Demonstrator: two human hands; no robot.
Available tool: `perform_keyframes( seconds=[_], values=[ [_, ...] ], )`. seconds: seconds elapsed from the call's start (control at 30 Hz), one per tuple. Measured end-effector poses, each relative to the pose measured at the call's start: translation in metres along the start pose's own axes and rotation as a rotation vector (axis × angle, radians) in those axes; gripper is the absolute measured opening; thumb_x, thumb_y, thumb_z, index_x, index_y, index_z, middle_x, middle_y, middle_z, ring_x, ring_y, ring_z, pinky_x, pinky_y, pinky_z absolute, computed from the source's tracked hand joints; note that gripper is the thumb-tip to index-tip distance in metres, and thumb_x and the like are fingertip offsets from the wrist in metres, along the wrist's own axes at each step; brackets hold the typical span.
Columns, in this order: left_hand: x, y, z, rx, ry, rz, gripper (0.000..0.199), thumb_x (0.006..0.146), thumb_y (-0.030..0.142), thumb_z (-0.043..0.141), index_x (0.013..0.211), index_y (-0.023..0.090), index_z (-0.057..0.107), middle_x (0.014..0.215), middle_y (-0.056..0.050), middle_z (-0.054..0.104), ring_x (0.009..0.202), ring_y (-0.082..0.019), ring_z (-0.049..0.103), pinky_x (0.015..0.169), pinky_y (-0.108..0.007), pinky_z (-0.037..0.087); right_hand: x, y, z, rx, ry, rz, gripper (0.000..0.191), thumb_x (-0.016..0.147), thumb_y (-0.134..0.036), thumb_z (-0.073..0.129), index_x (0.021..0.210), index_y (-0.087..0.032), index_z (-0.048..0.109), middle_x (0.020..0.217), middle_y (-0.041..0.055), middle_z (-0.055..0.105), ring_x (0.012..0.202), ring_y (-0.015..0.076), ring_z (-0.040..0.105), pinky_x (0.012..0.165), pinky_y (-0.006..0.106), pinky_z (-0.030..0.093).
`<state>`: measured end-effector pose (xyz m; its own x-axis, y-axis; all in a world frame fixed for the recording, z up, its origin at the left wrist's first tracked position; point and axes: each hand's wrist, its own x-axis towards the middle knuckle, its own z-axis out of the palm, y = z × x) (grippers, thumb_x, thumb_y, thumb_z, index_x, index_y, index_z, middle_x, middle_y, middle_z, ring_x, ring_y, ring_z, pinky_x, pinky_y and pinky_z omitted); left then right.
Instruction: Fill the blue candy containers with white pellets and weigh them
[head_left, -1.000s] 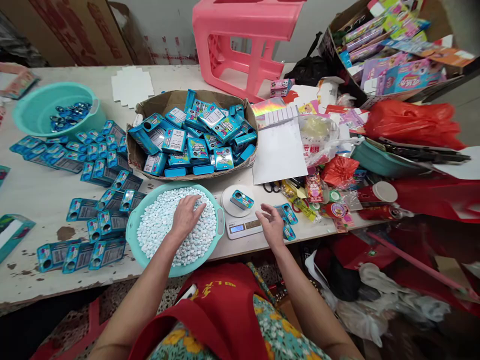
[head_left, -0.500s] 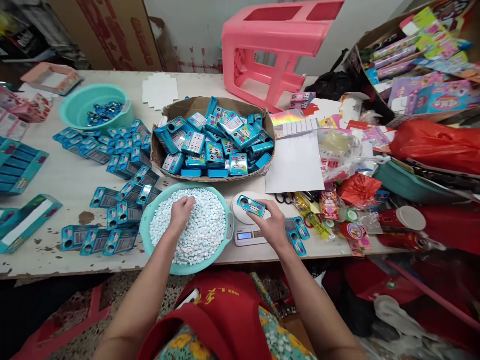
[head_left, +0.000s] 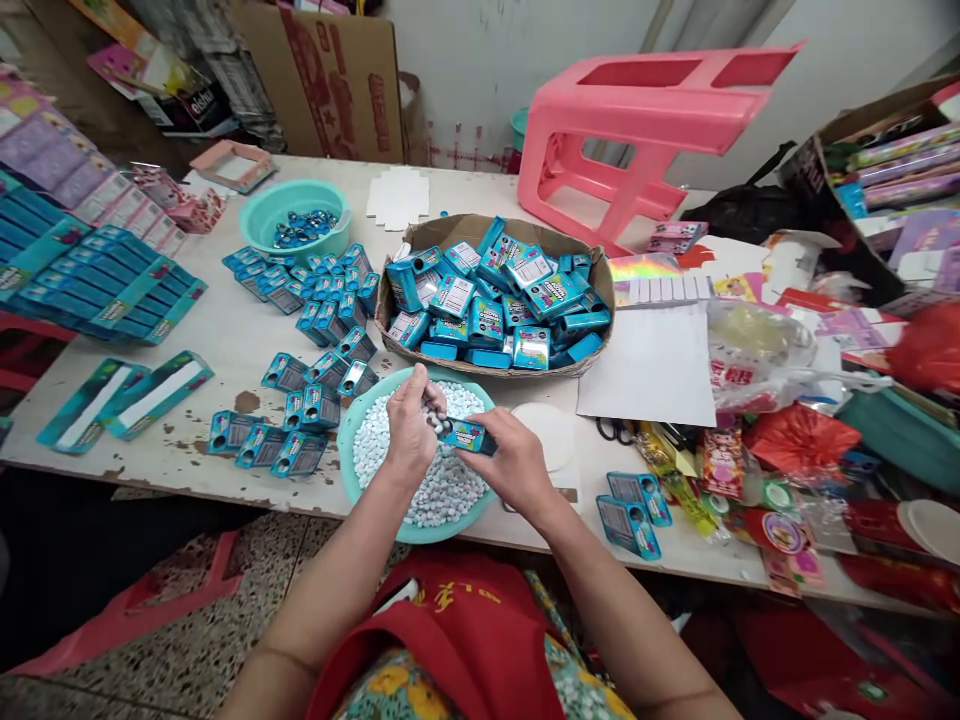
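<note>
Over the teal basin [head_left: 346, 462] of small white candies [head_left: 439, 495], my right hand [head_left: 519, 466] grips a small blue tin [head_left: 463, 436] tilted with its round opening to the left. My left hand [head_left: 410, 428] is curled around a few white candies, held right against that opening. Whether any have gone into the tin cannot be seen. Partly behind my right hand lies a white kitchen scale [head_left: 553, 437] with nothing on its round plate. A cardboard box [head_left: 517, 372] heaped with similar blue tins stands just behind the basin.
Several upright tins [head_left: 294, 452] stand in groups to the left. A smaller teal basin [head_left: 255, 222] holds shiny blue pieces. Two tins [head_left: 628, 527] lie right of the scale. Scissors [head_left: 615, 430], wrappers and bags crowd the right side. A pink stool [head_left: 637, 120] lies tipped at the back.
My left hand has lifted out of the candies with some in it. The right hand has brought the tin from above the scale leftward over the basin. The view has shifted left.
</note>
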<state>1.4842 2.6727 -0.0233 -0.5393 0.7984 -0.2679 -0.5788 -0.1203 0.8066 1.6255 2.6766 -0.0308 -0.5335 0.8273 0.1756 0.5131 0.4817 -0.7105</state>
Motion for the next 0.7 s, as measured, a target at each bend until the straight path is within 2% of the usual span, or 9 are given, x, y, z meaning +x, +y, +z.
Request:
perform_keyframes(
  seconds=[0.17,0.43,0.53,0.6,0.67,0.7],
  values=[
    [0.001,-0.003,-0.005,0.014,0.011,0.064,0.043,0.079,0.048,0.062,0.056,0.016,0.047,0.05,0.003,0.042,0.045,-0.007,0.045,0.044,-0.02,0.035,0.002,0.001,0.008,0.088,0.018,0.037,0.029,0.071,-0.022,0.072,0.098,-0.021,0.064,0.09,0.0041,0.064,0.087,0.0221,0.061,0.075,0.031,0.048],
    [0.006,-0.003,0.01,0.051,-0.057,0.018,0.041,0.077,0.047,0.065,0.057,0.016,0.046,0.052,0.003,0.04,0.045,-0.006,0.041,0.04,-0.019,0.029,0.002,0.016,0.014,0.24,0.083,0.119,0.032,0.069,-0.024,0.075,0.099,-0.022,0.065,0.093,0.0043,0.065,0.088,0.0216,0.062,0.077,0.031,0.048],
    [0.014,-0.004,0.004,0.091,-0.061,-0.004,0.042,0.078,0.05,0.062,0.059,0.017,0.045,0.051,0.005,0.035,0.041,-0.005,0.033,0.038,-0.018,0.024,0.002,0.021,0.008,0.28,0.093,0.151,0.032,0.068,-0.025,0.076,0.098,-0.022,0.065,0.091,0.0039,0.065,0.087,0.0216,0.062,0.076,0.031,0.048],
    [0.025,-0.006,-0.012,0.285,-0.074,0.011,0.042,0.08,0.053,0.056,0.059,0.018,0.047,0.051,0.004,0.037,0.042,-0.007,0.035,0.04,-0.02,0.027,-0.003,0.025,-0.003,0.335,0.116,0.177,0.032,0.069,-0.027,0.076,0.098,-0.022,0.065,0.092,0.0036,0.065,0.088,0.021,0.061,0.076,0.031,0.048],
    [0.04,-0.01,-0.034,0.688,-0.167,0.061,0.038,0.078,0.052,0.057,0.061,0.018,0.054,0.057,-0.001,0.05,0.053,-0.013,0.048,0.049,-0.023,0.038,-0.013,0.035,-0.018,0.383,0.166,0.224,0.03,0.072,-0.03,0.074,0.099,-0.022,0.065,0.094,0.0038,0.064,0.089,0.0204,0.061,0.078,0.031,0.048],
    [0.049,-0.013,-0.043,0.919,-0.232,0.106,0.033,0.077,0.049,0.059,0.065,0.019,0.059,0.065,-0.003,0.058,0.064,-0.017,0.055,0.058,-0.026,0.044,-0.02,0.043,-0.025,0.394,0.204,0.259,0.029,0.073,-0.031,0.073,0.099,-0.022,0.064,0.095,0.004,0.064,0.09,0.0202,0.061,0.078,0.031,0.048]
  ],
)
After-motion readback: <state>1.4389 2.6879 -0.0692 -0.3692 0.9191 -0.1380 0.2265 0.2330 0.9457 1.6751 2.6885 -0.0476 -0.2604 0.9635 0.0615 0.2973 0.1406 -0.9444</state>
